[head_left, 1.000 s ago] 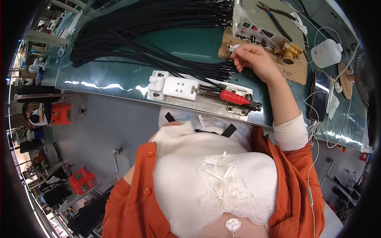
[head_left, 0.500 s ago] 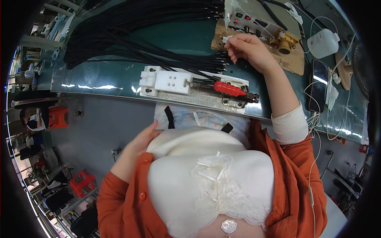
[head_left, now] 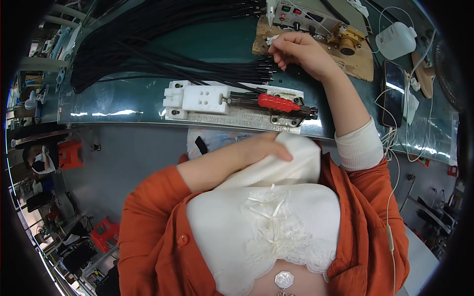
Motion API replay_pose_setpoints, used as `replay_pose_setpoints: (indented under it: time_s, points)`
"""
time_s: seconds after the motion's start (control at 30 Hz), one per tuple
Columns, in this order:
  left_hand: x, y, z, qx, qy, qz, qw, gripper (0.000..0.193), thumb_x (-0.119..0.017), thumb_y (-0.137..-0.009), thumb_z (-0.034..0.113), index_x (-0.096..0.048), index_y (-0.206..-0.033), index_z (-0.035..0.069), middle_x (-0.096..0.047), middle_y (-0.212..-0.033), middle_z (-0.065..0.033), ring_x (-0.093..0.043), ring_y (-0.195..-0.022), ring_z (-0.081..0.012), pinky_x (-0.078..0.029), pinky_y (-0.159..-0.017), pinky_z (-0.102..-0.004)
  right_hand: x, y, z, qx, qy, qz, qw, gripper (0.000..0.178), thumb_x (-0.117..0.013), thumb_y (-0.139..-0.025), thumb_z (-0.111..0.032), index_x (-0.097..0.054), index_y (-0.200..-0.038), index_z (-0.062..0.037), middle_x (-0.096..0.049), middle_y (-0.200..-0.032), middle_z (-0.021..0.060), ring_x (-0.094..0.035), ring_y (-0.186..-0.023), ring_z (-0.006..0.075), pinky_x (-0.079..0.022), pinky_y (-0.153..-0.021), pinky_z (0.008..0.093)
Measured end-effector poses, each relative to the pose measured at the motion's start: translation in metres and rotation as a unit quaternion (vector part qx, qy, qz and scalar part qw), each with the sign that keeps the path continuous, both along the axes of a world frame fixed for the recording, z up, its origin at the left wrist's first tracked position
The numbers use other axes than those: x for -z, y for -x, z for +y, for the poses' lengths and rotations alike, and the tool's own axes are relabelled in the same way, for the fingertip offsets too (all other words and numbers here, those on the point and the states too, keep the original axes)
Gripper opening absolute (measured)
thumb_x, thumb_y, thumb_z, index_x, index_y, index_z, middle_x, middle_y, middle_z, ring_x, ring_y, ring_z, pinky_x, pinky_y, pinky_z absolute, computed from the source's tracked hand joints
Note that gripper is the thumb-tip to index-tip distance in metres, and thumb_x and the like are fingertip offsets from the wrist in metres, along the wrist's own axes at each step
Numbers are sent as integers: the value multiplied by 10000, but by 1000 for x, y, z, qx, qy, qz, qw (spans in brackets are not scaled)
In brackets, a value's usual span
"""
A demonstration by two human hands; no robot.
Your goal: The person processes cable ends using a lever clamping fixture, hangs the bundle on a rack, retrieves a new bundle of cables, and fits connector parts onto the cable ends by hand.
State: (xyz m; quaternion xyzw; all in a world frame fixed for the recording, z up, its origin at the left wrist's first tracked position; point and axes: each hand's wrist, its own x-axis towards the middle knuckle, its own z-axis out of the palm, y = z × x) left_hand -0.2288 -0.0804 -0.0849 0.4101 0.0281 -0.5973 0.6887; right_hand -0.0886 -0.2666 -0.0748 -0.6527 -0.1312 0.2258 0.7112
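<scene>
My right hand (head_left: 298,55) hovers above the bench by the dispenser's tip, its fingers curled inward. A scrap of white tissue (head_left: 271,40) lies at its fingertips; whether it is held cannot be made out. Below that hand, black cables (head_left: 212,74) end in a row of bared tips. My left hand (head_left: 269,148) is across my waist on the white shirt (head_left: 301,158), blurred, its fingers partly hidden. Between the hands sits a white block fixture (head_left: 205,98) with a red-handled toggle clamp (head_left: 279,102) on a metal plate; neither hand touches it.
A control box (head_left: 306,20) with knobs and a lit red lamp stands on a brown board (head_left: 363,66), beside a brass-coloured part (head_left: 347,42). Farther right are a white bottle (head_left: 396,41), a phone (head_left: 393,91) and loose white wires. Red stools (head_left: 104,234) stand at left.
My left hand has swung rightward from my left side across my waist, and the shirt is bunched there. The right hand keeps its place near the tissue; the whole view has shifted slightly.
</scene>
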Motion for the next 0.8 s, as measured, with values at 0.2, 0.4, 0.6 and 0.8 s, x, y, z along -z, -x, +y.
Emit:
replay_pose_setpoints:
  time_s: [0.2, 0.4, 0.6, 0.8]
  points:
    - [-6, 3, 19, 75, -251, -171, 950, 540, -524, -897, 417, -520, -1187, -38, -600, -1074, -119, -562, -989, -186, -429, -887, -284, 0, 1, -4, 7, -19, 15, 1000, 266, -553, -909, -250, -632, -865, 1, -616, -699, 36, -584, -616, 100, -490, -598, 216]
    - [10, 47, 162, -85, -323, 127, 934, 371, -487, -933, 331, -596, -1111, 24, -605, -1085, -133, -578, -996, -220, -457, -851, -320, -2, 1, -6, -13, -3, 42, 999, 247, -522, -926, -221, -610, -875, 4, -604, -719, 36, -574, -641, 100, -477, -619, 216]
    - [4, 86, 204, 240, -376, -315, 838, 257, -533, -865, 240, -582, -992, 22, -588, -931, -93, -603, -818, -252, -491, -686, -353, -3, -1, -4, -14, -17, 50, 999, 257, -526, -927, -231, -614, -864, 2, -605, -711, 34, -575, -634, 102, -480, -611, 224]
    - [23, 76, 180, 131, -348, -474, 798, 241, -562, -827, 224, -582, -963, 25, -574, -894, -113, -595, -773, -292, -487, -676, -354, 0, 1, -3, 2, -41, 74, 996, 241, -539, -915, -235, -616, -839, -20, -603, -687, 21, -575, -600, 93, -469, -564, 212]
